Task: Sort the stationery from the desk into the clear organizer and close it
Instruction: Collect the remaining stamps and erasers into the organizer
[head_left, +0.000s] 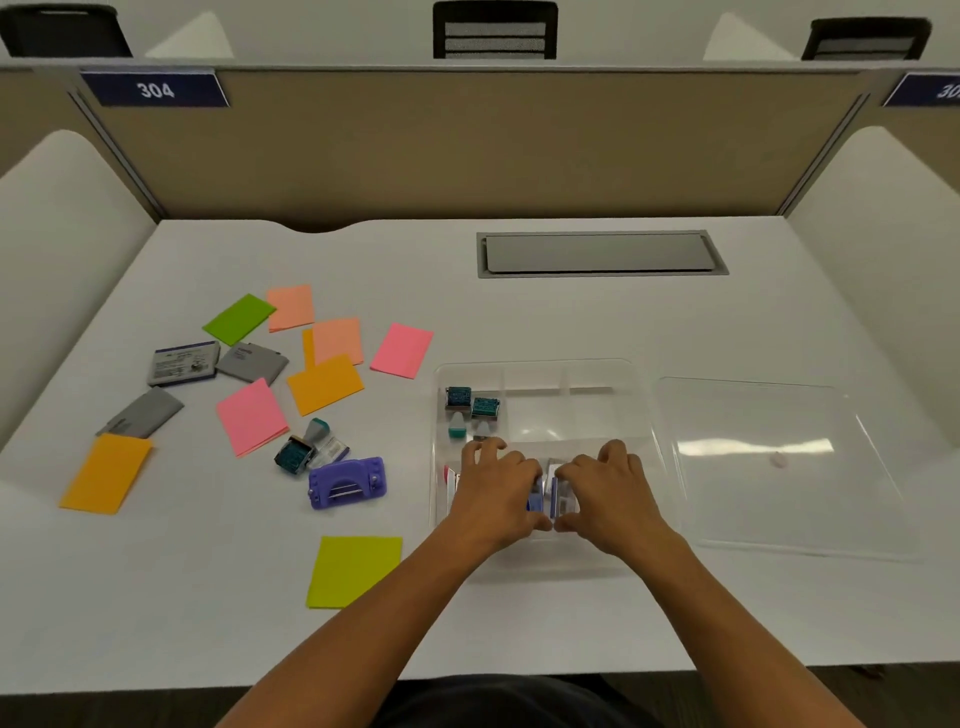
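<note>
Both hands, left hand (496, 486) and right hand (605, 488), sit close together in the clear organizer (540, 371) at lower centre, pinching small blue-white packs (550, 496); lid (769, 462) lies right. Sticky notes (252, 415) litter the left.

Glossy clear plastic organizer (540, 374) on matt desk (467, 623).

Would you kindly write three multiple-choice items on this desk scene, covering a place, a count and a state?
1. Where does the clear lid lie?
A. right of the organizer
B. on the organizer
C. under the notes

2. How many pink note pads are on the desk?
A. one
B. two
C. four

3. What are the hands doing?
A. resting on the bare desk
B. lifting the lid
C. both working inside the organizer

Key: 1 A, the lid lies flat beside it; 2 B, one and another; 3 C, left hand and right hand meet on small boxes there.
</note>
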